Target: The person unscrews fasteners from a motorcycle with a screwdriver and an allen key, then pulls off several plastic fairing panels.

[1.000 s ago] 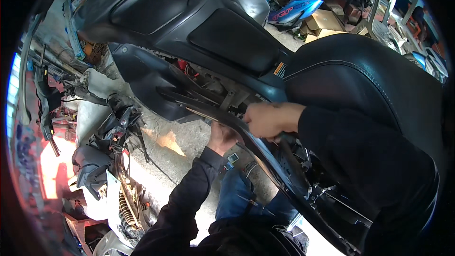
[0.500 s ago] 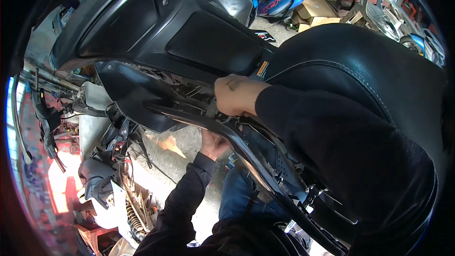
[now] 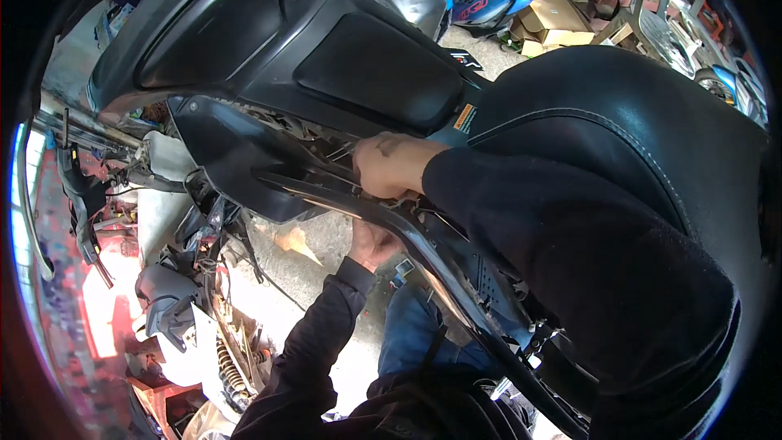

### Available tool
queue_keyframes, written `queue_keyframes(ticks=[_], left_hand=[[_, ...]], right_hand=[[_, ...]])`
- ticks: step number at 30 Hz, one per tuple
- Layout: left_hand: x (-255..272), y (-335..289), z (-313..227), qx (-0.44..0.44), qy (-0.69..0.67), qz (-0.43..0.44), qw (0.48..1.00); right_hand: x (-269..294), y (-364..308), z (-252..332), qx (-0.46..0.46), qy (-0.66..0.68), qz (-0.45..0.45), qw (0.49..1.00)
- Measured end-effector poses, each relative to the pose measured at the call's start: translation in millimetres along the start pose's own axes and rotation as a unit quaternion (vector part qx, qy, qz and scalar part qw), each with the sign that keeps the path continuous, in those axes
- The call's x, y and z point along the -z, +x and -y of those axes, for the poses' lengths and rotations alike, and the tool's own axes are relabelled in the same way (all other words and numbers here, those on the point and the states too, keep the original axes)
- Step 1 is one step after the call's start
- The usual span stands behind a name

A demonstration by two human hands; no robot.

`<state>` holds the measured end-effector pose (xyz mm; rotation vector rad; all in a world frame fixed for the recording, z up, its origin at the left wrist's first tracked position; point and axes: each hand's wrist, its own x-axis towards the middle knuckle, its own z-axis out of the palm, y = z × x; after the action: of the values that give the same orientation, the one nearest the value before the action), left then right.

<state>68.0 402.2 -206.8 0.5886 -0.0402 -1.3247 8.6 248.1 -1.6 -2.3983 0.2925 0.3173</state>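
Note:
A vehicle's black body with a padded panel [image 3: 379, 73] and a black stitched seat [image 3: 586, 90] fills the upper view. Along its near side runs a glossy black tubular bar [image 3: 423, 253]. My right hand [image 3: 395, 165] reaches over the seat into the gap between body and bar. It is curled closed, knuckles up; its fingertips and whatever they hold are hidden. From below, my left hand [image 3: 373, 244] reaches up behind the bar, its palm and wrist showing. The bar hides its fingers. Beside the gap sits a black curved fairing panel [image 3: 236, 155].
At left lie motorcycle parts: a handlebar [image 3: 77, 204], a coil-spring shock absorber [image 3: 232, 371] and loose wiring. A cardboard box [image 3: 558, 20] and a blue fairing [image 3: 501, 0] are at the far side. My jeans-clad leg [image 3: 407, 326] is close under the bar.
My right hand has shifted slightly left along the gap. The left hand stays under the bar, and the view has moved a little.

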Motion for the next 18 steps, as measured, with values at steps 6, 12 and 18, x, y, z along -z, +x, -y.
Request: queue_keyframes(ticks=[6,12,18], left_hand=[[21,2,-4,0.030,0.024,0.039,0.998],[15,7,-3,0.020,-0.023,-0.035,0.999],[20,13,-6,0.051,-0.006,0.103,0.993]], right_hand=[[3,14,-8,0.090,-0.195,-0.066,0.974],[0,15,-2,0.162,-0.254,-0.089,0.949],[18,30,20,0.091,-0.335,0.145,0.926]])
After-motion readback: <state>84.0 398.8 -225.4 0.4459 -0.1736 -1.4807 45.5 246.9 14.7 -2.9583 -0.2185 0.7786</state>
